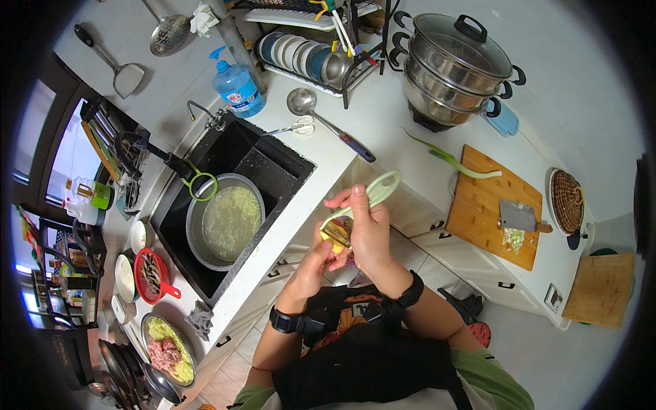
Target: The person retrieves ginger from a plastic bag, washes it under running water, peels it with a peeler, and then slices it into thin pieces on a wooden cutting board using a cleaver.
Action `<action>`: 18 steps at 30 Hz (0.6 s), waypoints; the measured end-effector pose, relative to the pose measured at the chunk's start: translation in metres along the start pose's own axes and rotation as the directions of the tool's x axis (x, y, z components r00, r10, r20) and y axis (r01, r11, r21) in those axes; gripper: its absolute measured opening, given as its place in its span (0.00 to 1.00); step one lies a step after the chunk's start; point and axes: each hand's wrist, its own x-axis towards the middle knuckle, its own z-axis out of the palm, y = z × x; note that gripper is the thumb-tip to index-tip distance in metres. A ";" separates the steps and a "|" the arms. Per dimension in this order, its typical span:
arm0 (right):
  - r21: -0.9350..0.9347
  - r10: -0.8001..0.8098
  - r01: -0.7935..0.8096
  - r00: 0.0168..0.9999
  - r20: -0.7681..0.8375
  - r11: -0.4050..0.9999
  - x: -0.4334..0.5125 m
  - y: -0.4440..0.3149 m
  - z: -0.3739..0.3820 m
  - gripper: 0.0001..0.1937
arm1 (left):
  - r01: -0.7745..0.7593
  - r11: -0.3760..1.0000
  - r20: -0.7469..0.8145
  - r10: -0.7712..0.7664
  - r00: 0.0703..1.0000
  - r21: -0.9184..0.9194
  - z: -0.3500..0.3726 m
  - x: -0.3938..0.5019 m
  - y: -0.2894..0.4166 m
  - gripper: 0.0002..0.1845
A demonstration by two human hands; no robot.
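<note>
In front of my body, my right hand grips a vegetable peeler with a pale green handle. Its metal blade lies against a small yellow piece of peeled produce. Fingers of my left hand hold that piece from below and hide much of it, so its exact kind cannot be told. Both hands are over the floor, near the counter's inner corner. To their left, a metal basin of cloudy water with pale green shreds sits in the black sink.
A cleaver and chopped scallion lie on a wooden cutting board; a scallion stalk crosses its edge. A ladle and scissors lie near a steamer. Left are a red strainer and a bowl of minced meat.
</note>
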 end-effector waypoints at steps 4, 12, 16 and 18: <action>-0.053 0.013 -0.010 0.998 0.068 0.999 -0.008 -0.006 0.005 0.20 | -0.062 0.971 -0.116 0.091 0.989 0.229 0.009 -0.007 0.005 0.27; -0.301 -0.305 0.307 0.951 0.055 0.903 -0.007 0.006 0.006 0.16 | -0.050 0.872 -0.287 0.215 0.934 0.487 0.017 -0.010 -0.004 0.29; -0.397 -0.445 0.449 0.889 0.108 0.801 -0.002 0.020 -0.001 0.12 | -0.066 0.853 -0.296 0.250 0.922 0.517 0.010 -0.008 -0.013 0.27; -0.419 -0.559 0.571 0.813 0.167 0.706 0.004 0.023 -0.005 0.10 | -0.031 0.856 -0.311 0.221 0.924 0.517 0.008 -0.009 -0.016 0.30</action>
